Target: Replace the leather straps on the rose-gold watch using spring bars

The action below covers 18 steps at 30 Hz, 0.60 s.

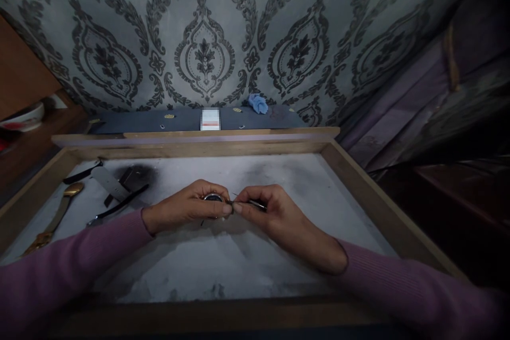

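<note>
My left hand [201,202] is closed around a round watch [214,198] with a dark dial and a shiny metal rim. The thumb and fingers cover part of its case. Close on its right, my right hand [271,210] pinches a slim dark tool [258,204], whose exact kind I cannot make out. The fingertips of both hands nearly meet at the watch's right edge, where a small piece shows between them. A thin dark end sticks out below the left fingers. Both hands are over the white surface [191,271] of a wooden-framed tray.
On the left of the tray lie a gold-coloured watch [40,241] and several dark and grey straps [113,186]. The raised wooden rim [370,212] surrounds the work area. Behind it are a blue crumpled cloth [258,103] and a small white box [210,119], against a patterned wall.
</note>
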Motion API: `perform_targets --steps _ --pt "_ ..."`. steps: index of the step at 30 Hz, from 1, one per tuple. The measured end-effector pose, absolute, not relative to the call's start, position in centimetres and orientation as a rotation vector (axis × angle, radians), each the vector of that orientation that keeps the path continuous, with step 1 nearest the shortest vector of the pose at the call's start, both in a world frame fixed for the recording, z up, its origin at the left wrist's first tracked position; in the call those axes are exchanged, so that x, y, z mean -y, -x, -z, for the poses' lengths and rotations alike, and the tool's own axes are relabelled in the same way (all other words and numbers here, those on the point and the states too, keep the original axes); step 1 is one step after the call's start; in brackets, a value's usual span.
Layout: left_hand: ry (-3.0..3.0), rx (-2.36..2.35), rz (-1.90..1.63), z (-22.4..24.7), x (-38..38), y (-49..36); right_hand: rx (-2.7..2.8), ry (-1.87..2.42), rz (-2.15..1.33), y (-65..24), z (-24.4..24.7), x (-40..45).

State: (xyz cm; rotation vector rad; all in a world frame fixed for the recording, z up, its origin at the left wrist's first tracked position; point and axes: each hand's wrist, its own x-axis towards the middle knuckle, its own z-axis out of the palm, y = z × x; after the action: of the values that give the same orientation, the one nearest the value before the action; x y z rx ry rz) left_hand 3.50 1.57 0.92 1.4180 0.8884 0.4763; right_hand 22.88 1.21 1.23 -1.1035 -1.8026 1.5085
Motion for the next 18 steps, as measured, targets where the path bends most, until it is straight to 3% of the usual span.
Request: perform_targets --steps 18 --pt "-1.548 -0.844 -0.467 -1.3 -1.5 -3.5 1.695 1.132 -1.697 -23.1 -1.7 -1.3"
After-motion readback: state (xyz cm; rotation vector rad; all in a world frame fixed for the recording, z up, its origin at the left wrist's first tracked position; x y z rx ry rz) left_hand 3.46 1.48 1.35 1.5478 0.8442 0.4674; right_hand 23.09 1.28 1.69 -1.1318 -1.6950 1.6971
